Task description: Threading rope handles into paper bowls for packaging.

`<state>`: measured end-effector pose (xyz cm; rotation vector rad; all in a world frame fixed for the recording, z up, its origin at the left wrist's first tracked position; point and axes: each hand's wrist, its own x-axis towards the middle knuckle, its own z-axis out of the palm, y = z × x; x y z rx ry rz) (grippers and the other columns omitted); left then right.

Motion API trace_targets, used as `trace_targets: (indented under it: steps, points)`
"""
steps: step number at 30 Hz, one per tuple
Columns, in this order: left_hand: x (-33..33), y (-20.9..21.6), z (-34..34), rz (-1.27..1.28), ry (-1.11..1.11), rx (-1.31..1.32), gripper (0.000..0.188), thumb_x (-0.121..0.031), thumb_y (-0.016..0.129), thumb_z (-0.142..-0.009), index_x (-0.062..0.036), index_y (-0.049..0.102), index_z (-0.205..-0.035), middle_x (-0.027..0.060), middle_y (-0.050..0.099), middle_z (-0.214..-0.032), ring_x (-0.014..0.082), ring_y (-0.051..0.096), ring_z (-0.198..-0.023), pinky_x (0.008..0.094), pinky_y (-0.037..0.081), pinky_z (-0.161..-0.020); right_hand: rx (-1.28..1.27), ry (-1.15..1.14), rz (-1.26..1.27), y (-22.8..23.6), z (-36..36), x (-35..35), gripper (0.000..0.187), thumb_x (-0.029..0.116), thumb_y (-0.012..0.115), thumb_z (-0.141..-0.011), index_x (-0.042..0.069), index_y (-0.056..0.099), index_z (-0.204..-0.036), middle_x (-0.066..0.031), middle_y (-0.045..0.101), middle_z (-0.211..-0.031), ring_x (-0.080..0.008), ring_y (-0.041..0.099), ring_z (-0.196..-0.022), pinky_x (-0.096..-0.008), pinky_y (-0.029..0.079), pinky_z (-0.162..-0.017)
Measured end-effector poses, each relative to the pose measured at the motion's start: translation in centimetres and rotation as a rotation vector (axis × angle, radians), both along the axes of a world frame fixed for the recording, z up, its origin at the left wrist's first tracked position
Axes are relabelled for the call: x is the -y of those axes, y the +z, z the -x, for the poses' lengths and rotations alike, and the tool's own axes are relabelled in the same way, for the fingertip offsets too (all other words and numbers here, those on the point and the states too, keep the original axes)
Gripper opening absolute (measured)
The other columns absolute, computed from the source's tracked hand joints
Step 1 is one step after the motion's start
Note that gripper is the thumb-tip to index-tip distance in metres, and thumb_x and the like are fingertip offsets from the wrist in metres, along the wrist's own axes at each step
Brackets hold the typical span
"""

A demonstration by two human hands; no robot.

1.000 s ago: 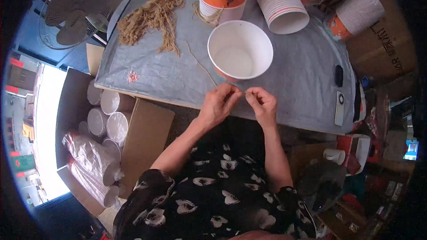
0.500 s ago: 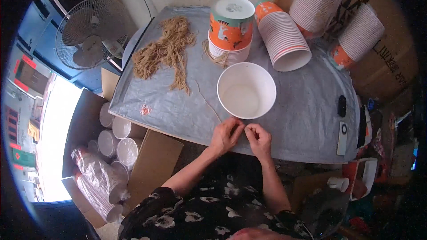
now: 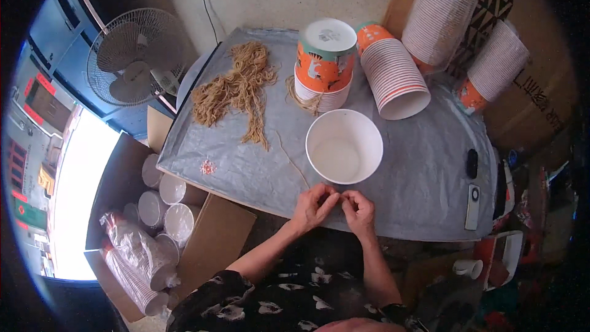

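My left hand (image 3: 311,210) and my right hand (image 3: 360,213) meet at the table's near edge, fingertips pinched close together. A thin tan string (image 3: 294,162) runs across the cloth up to the left fingers, which hold its end; what lies between the fingertips is too small to see well. Just beyond my hands stands a white paper bucket (image 3: 344,132), mouth up, with a small dark dot near its far rim. Farther back is an upside-down stack of orange-and-green printed buckets (image 3: 326,64), with loops of string (image 3: 307,102) around its base.
Tangled tan strings (image 3: 236,92) lie at the table's back left, near small red-and-white bits (image 3: 208,166). More bucket stacks (image 3: 396,80) lean at the back right. A remote (image 3: 472,207) and a black object (image 3: 472,163) lie right. A carton (image 3: 215,230) of wrapped buckets and a fan (image 3: 138,55) stand left.
The whole view has tilted, so the table and its things sit lower in the picture. My hands stay pinched together in front of the white bucket, with only slight finger movement.
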<state>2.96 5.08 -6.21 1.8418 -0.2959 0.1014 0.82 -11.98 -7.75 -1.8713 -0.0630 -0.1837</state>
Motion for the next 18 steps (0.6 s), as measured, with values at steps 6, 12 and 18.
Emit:
trace_targets:
  steps: [6, 12, 18]
  points:
    - [-2.2, 5.8, 1.2, 0.394, -0.165, -0.004, 0.017, -0.011, 0.065, -0.096, 0.0022, 0.063, -0.085, 0.0084, 0.066, -0.079, 0.0178, 0.066, -0.07, 0.0302, 0.052, -0.064, -0.031, 0.008, 0.041, -0.2, 0.1, 0.1, 0.009, 0.009, 0.068, -0.095, 0.002, 0.068, -0.1, -0.0018, 0.064, -0.071, -0.0088, 0.057, -0.062, -0.027, 0.048, -0.059]
    - [-4.8, 18.7, 3.4, 0.841, -0.474, 0.779, 0.037, -0.027, 0.053, -0.104, -0.0032, 0.059, -0.076, 0.0116, 0.068, -0.074, 0.0254, 0.066, -0.059, 0.0358, 0.055, -0.052, 0.021, -0.014, 0.056, -0.1, 0.0, 0.7, 0.011, 0.012, 0.07, -0.095, 0.002, 0.068, -0.097, 0.0005, 0.059, -0.067, -0.0063, 0.052, -0.06, -0.0254, 0.044, -0.056]
    - [-4.2, 25.1, 5.0, 0.873, -0.532, 1.183, 0.035, -0.033, 0.062, -0.102, -0.0333, 0.06, -0.136, 0.0042, 0.063, -0.065, 0.0156, 0.056, -0.044, 0.025, 0.041, -0.042, 0.059, -0.013, 0.043, -0.2, -0.1, 0.1, 0.012, 0.012, 0.07, -0.095, 0.001, 0.067, -0.098, 0.0008, 0.058, -0.065, -0.0058, 0.051, -0.058, -0.025, 0.043, -0.054]
